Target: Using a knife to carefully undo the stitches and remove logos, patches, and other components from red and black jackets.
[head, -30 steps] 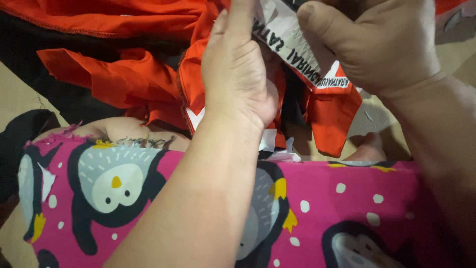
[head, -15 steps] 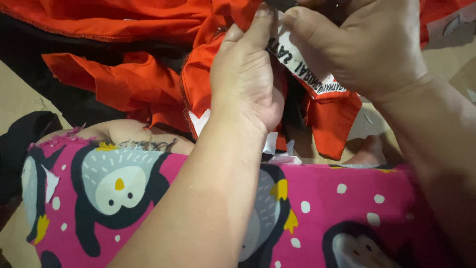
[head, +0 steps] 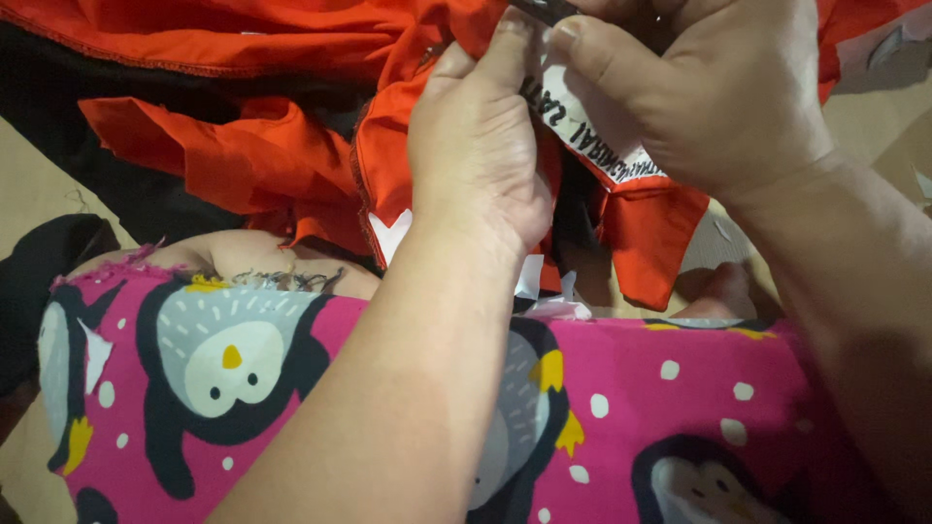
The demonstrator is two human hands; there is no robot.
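While pinching: two hands, left hand and right hand, both closed on one white strip over one orange garment.

Orange garment, upper left of frame: matt woven cloth, creased, with stitched hems. White printed strip, upper centre: smooth, faintly glossy; cloth or film cannot be told. Pink penguin-print fabric, lower frame: soft matt cloth, frayed at its left edge.
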